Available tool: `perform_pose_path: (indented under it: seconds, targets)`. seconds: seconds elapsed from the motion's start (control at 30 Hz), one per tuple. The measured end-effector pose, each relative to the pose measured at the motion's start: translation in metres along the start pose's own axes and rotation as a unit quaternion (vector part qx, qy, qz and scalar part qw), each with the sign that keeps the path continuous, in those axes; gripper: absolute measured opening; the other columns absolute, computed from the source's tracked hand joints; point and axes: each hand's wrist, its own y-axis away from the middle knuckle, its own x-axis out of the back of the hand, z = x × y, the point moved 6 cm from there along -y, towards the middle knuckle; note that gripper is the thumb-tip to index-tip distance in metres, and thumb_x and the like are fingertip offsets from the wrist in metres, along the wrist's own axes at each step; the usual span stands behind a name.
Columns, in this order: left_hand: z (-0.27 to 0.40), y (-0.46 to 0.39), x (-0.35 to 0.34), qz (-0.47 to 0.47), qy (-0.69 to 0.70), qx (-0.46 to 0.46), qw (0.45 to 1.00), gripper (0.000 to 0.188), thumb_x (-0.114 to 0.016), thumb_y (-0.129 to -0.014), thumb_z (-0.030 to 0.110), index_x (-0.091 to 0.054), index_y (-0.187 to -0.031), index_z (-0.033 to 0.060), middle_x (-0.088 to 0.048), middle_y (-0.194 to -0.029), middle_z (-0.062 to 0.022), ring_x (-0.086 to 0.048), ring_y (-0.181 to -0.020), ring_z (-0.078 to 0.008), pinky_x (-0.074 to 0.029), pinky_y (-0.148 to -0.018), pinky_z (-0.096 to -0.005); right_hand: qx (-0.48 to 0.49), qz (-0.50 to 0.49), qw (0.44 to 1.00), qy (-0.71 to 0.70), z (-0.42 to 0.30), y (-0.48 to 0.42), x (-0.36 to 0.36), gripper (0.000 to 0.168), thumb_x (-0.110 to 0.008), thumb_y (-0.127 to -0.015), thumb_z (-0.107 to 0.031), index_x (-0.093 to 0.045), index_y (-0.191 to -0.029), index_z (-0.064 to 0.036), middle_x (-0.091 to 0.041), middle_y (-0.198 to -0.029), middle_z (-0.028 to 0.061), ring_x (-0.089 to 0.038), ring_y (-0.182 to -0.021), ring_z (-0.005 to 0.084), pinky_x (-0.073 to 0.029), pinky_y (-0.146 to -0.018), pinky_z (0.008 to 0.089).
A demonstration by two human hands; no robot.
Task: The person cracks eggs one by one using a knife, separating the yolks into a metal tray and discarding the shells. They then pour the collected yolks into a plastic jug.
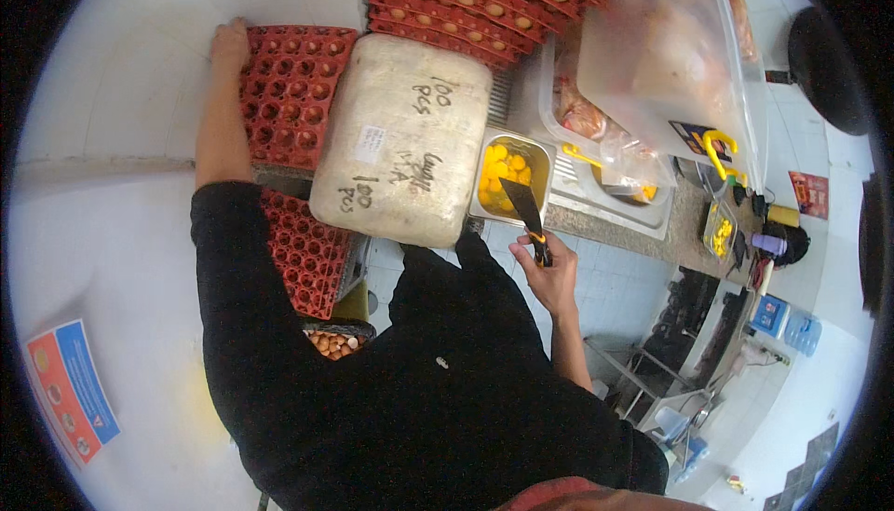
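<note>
My left hand (230, 43) is at the far left corner of a red egg tray (297, 95), beside the white tiled wall; its fingertips are hidden. In my right hand (548, 270) is a knife (525, 207) with a dark blade and a black and orange handle. The blade points away from me, over the near right side of a steel container (550, 168). Cracked eggs with yellow yolks (499, 168) lie in that container. Between the egg tray and the container sits a large plastic-wrapped bale (405, 141) bearing handwriting and a label.
Stacked red trays (461, 8) holding eggs stand behind the bale. A clear plastic bin (670, 71) with bagged items is at the right, by the sink (649, 221). Below left are another red tray (307, 252) and a bin of eggshells (335, 345).
</note>
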Motion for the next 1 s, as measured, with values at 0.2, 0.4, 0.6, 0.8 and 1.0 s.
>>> perform_pose_path:
  seconds: [0.2,0.4,0.6,0.8,1.0]
  targets:
    - [0.144,0.079,0.133,-0.017,0.493,0.048,0.868,0.036,-0.052,-0.1,0.028,-0.059,-0.128,0.0065,-0.067,-0.117,-0.0127,-0.063,-0.096,-0.0279,-0.05,-0.086,-0.0409,-0.018,-0.026,0.999,-0.034,0.019,-0.019,-0.011,0.024,-0.068,-0.097,-0.021,-0.067,-0.107,0.001,-0.069,-0.075,0.0063,-0.06,-0.063,0.0126,-0.049,-0.06,0.0302]
    - [0.348,0.242,0.22,-0.242,0.902,0.176,0.311,0.061,-0.031,-0.106,0.054,-0.057,-0.128,0.0036,-0.06,-0.114,-0.0057,-0.055,-0.094,-0.0178,-0.045,-0.084,-0.0307,0.125,-0.014,0.987,-0.098,-0.025,-0.056,0.001,0.031,-0.055,-0.103,-0.021,-0.055,-0.123,0.003,-0.072,-0.082,0.0176,-0.074,-0.076,0.0299,-0.057,-0.07,0.0396]
    - [0.431,0.293,0.254,-0.284,0.91,0.165,0.254,0.073,-0.025,-0.102,0.064,-0.053,-0.134,0.0044,-0.061,-0.118,-0.0062,-0.055,-0.097,-0.0166,-0.044,-0.085,-0.0289,0.203,-0.059,0.976,0.043,0.013,-0.077,-0.014,0.036,-0.057,-0.101,-0.024,-0.052,-0.127,0.001,-0.068,-0.09,0.0286,-0.067,-0.08,0.0496,-0.055,-0.069,0.054]
    - [0.466,0.326,0.243,-0.298,0.868,0.178,0.355,0.043,-0.041,-0.106,0.032,-0.048,-0.14,0.0062,-0.058,-0.122,-0.0041,-0.056,-0.1,-0.0107,-0.047,-0.083,-0.0234,0.221,-0.018,0.973,-0.066,0.038,-0.086,0.019,0.033,-0.068,-0.096,-0.027,-0.059,-0.109,0.001,-0.065,-0.079,0.0225,-0.062,-0.064,0.0367,-0.051,-0.06,0.0427]
    - [0.488,0.332,0.246,-0.319,0.794,0.117,0.504,0.044,-0.044,-0.105,0.019,-0.041,-0.146,0.0026,-0.057,-0.121,-0.004,-0.056,-0.095,-0.0092,-0.049,-0.085,-0.0235,0.191,-0.129,0.96,-0.157,0.069,-0.121,0.017,0.033,-0.079,-0.088,-0.022,-0.065,-0.105,0.002,-0.067,-0.079,0.0073,-0.057,-0.069,0.0149,-0.048,-0.063,0.0327]
